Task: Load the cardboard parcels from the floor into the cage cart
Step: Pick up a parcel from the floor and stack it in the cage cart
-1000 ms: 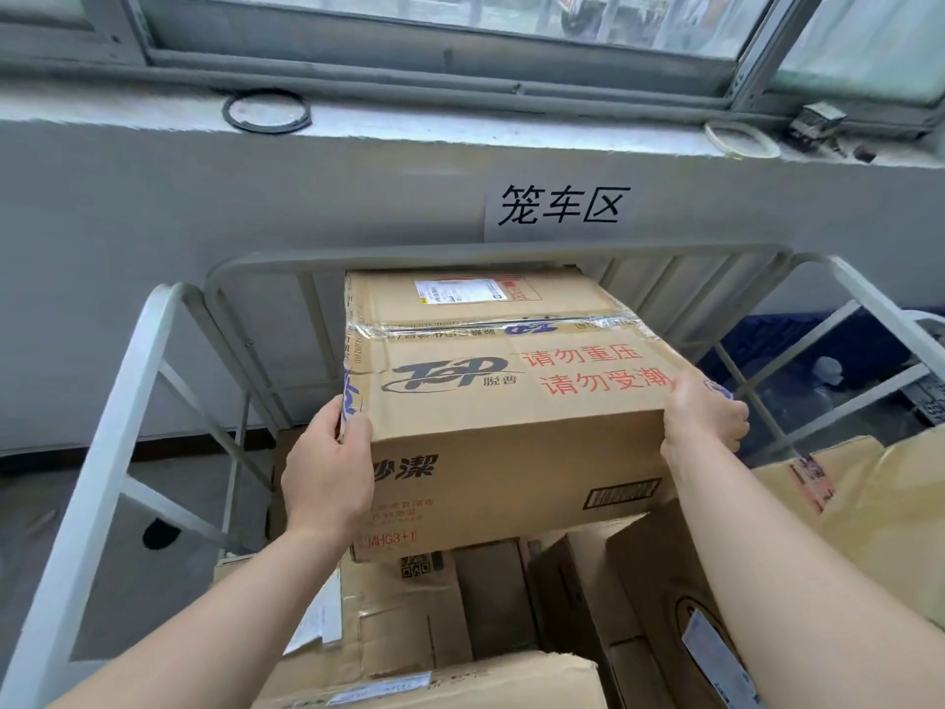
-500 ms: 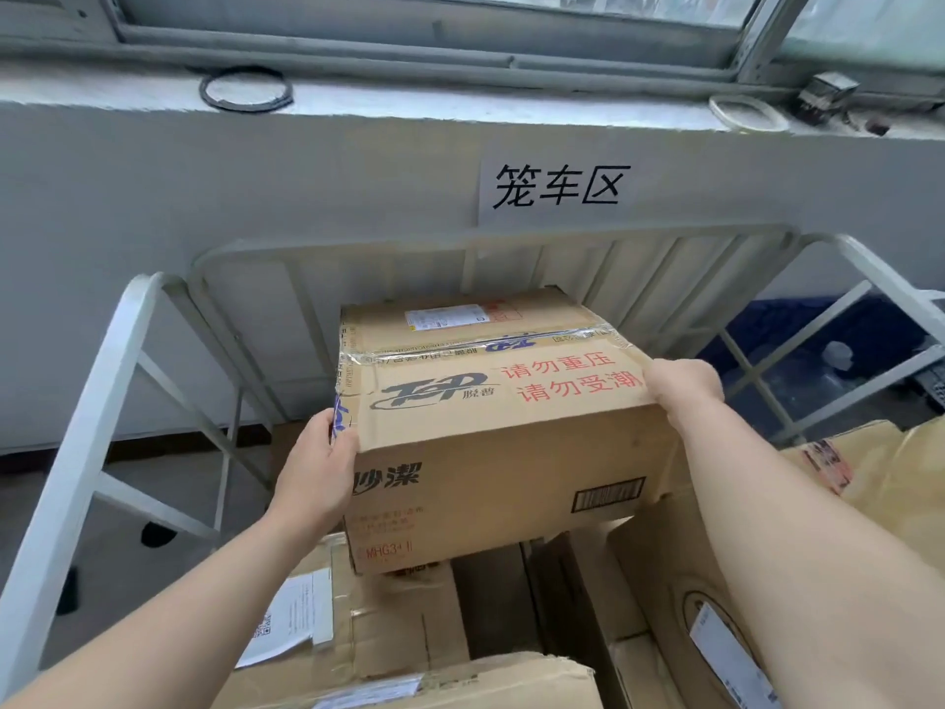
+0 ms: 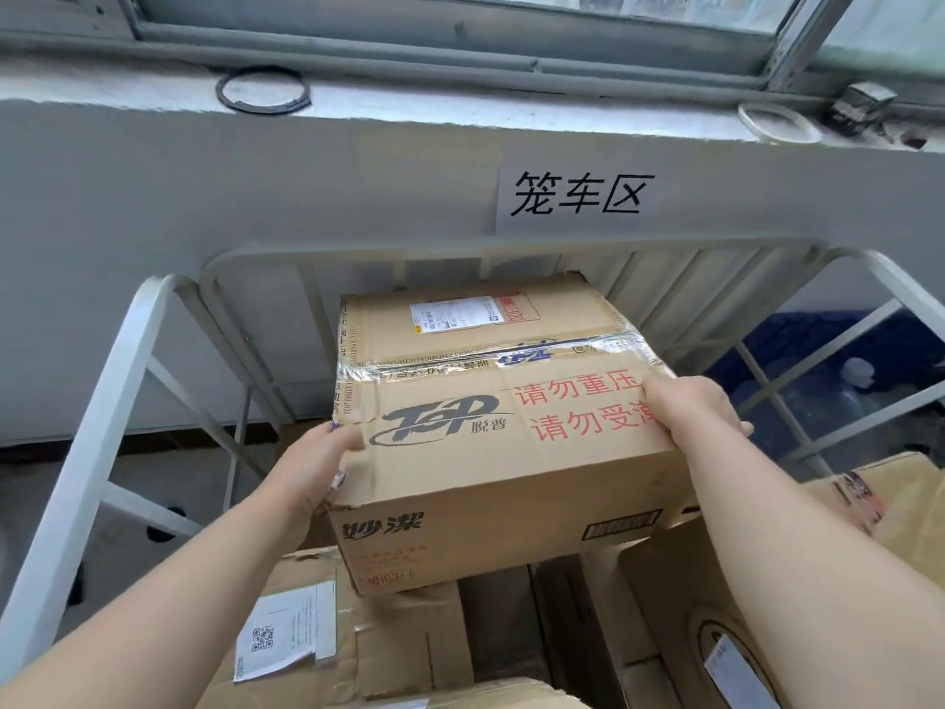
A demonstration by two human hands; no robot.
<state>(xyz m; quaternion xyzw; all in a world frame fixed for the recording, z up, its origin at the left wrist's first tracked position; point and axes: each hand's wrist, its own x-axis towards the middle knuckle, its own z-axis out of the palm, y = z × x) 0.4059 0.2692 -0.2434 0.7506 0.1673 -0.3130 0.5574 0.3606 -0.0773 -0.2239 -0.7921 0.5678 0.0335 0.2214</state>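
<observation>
The upper half of the frame is filled by a grey wall (image 3: 153, 197), topped by a window frame (image 3: 460, 48). Below it, the cage cart (image 3: 358, 250) is seen, its white back rail curved across the middle and side bars slanted down at left and right. Inside, the lower part of the frame is crowded with stacked parcels: one with a QR label (image 3: 388, 631) at lower left, a brown box (image 3: 680, 606) at lower right, and a paler one (image 3: 895, 504) at the right edge. Above these, at centre frame, the printed parcel (image 3: 486, 452) is held level within the cart, its far end close to the back bars. Whether its base is touching the box beneath cannot be told.

Its near left corner is gripped by the left hand (image 3: 317, 468), thumb laid on top, fingers hidden down the side. Its right top edge is clasped by the right hand (image 3: 690, 406), fingers curled over the far side. The parcel is thus spanned between the two hands.

A paper sign (image 3: 578, 199) is taped to the wall above the cart. On the sill, a black ring (image 3: 263, 89) is seen at upper left and a white ring (image 3: 777, 122) at upper right.
</observation>
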